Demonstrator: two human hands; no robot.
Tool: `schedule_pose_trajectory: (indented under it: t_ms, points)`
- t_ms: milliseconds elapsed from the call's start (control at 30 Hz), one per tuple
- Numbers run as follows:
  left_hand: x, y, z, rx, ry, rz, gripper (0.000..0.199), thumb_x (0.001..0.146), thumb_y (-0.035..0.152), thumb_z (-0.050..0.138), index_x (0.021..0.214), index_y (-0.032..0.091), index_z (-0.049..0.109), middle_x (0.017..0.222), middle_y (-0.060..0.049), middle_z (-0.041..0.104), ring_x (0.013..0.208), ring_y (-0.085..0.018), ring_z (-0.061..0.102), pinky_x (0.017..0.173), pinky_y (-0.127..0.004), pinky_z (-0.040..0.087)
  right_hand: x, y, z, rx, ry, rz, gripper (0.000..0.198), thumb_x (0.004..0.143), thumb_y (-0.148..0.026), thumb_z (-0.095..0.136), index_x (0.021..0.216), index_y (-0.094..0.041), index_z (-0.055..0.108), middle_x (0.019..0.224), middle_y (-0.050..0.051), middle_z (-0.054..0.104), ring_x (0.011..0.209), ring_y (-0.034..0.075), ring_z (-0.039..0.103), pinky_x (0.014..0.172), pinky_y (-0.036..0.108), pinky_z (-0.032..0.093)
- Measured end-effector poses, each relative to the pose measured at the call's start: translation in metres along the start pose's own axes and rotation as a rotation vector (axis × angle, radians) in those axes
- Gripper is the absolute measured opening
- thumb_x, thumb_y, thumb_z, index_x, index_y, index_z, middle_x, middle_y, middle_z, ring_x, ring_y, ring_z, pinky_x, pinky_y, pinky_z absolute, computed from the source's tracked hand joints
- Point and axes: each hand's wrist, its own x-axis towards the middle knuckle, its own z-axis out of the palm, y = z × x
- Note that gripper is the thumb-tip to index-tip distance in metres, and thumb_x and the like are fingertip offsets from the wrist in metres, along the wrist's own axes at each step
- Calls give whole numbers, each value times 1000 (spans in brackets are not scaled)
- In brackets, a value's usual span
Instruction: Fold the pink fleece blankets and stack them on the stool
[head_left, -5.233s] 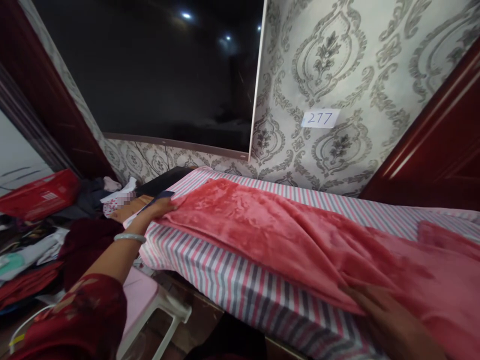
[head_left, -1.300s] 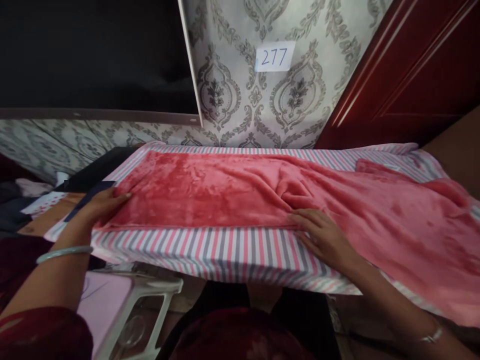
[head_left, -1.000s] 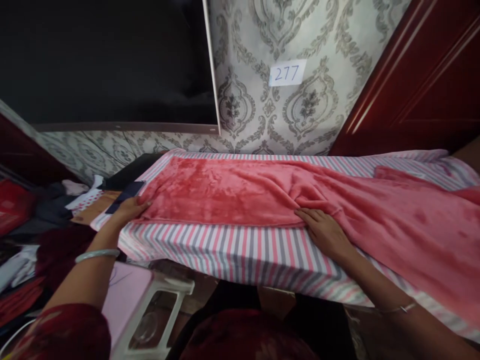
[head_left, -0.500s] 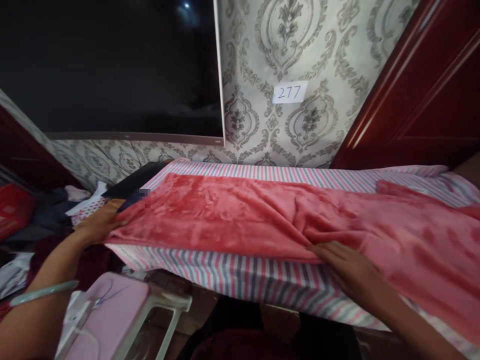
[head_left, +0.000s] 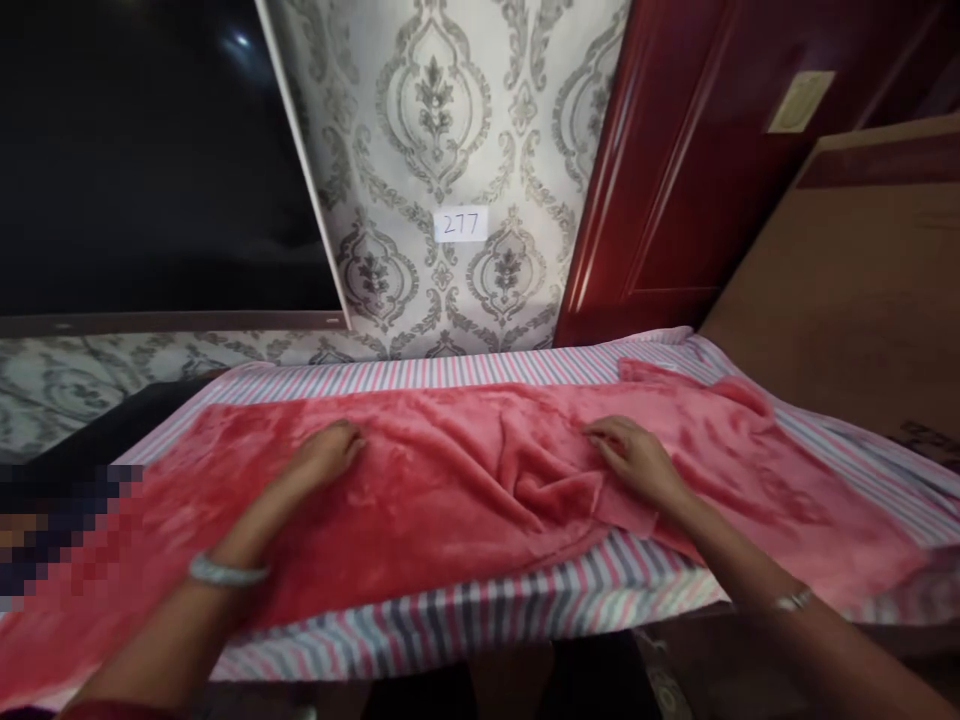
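A red plush blanket [head_left: 360, 540] lies spread along a striped cloth [head_left: 390, 625], with a bunched set of folds right of its middle. Over the left part of the blanket is my left hand [head_left: 328, 452], fingers loosely bent and nothing seen in them. My right hand [head_left: 634, 458] is just right of the folds, its thumb and fingers a little apart and holding nothing visible. Whether either hand presses on the plush is hard to tell. At the far right the blanket's back edge is turned up.
Behind the cloth is a patterned wall with a paper label [head_left: 460, 224] reading 277. A large dark TV screen [head_left: 150, 160] hangs at left. A dark red door [head_left: 675, 150] and a big cardboard box [head_left: 855, 290] stand at right.
My left hand has left the blanket's left end and moved inward over it. My right hand has left the front edge and moved back beyond the folds. The view has turned right.
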Motion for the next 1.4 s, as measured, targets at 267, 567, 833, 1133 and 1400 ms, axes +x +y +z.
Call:
schedule_pose_trajectory:
  t_ms: [267,567,833,1133,1400]
  points:
    - [40,46,57,42,72,54,29,90,24,36,89,18,65,100,-14,67,100,-27,64,89,-37,49,64,64,29,-259,-253,232,36,89,-17,54,121,-14,70,123,14,70,115,25,65,101,38,48]
    - [44,27,78,-88,251,59,29,88,31,43,100,19,67,108,-13,67,107,-28,61,96,-40,49,88,81,50,-378,-332,268,24,91,-19,53,103,-13,72,105,16,71,102,27,64,84,34,48]
    - [47,19,86,-54,159,-41,52,93,36,41,135,11,57,147,-18,53,138,-30,46,117,-47,32,126,103,35,-443,-18,281,30,94,-20,40,100,-17,69,100,14,66,96,27,59,78,35,43]
    - [49,19,87,-28,119,-108,52,94,32,42,141,13,53,151,-17,48,141,-33,42,116,-52,32,122,125,78,-458,-228,353,32,96,-21,39,105,-14,69,104,15,67,96,25,61,78,34,44]
    - [51,25,80,15,7,-125,54,96,40,41,142,15,53,154,-17,45,144,-35,37,116,-56,29,116,130,76,-423,-279,332,33,95,-20,42,109,-13,71,108,14,68,103,24,60,86,31,44]
